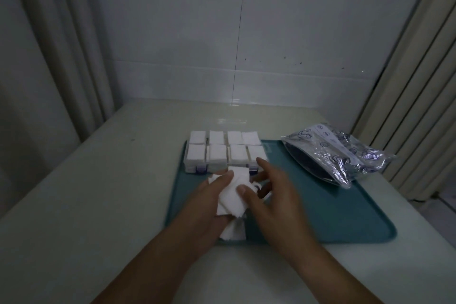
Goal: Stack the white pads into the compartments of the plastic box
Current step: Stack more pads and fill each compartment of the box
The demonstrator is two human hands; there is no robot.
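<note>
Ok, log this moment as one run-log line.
stage: sorting loose pads | left hand: holds white pads | right hand: thumb on pads | plastic box: compartments filled | tray: under box

Your hands meet above the tray (333, 217): left hand (209, 195) gripping white pads (234, 195), right hand (269, 187) thumb pressing them.

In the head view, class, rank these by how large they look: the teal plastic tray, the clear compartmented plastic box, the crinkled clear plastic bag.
1. Teal plastic tray, clearly largest.
2. Clear compartmented plastic box and crinkled clear plastic bag: they look about alike, so I leave them unranked.
</note>
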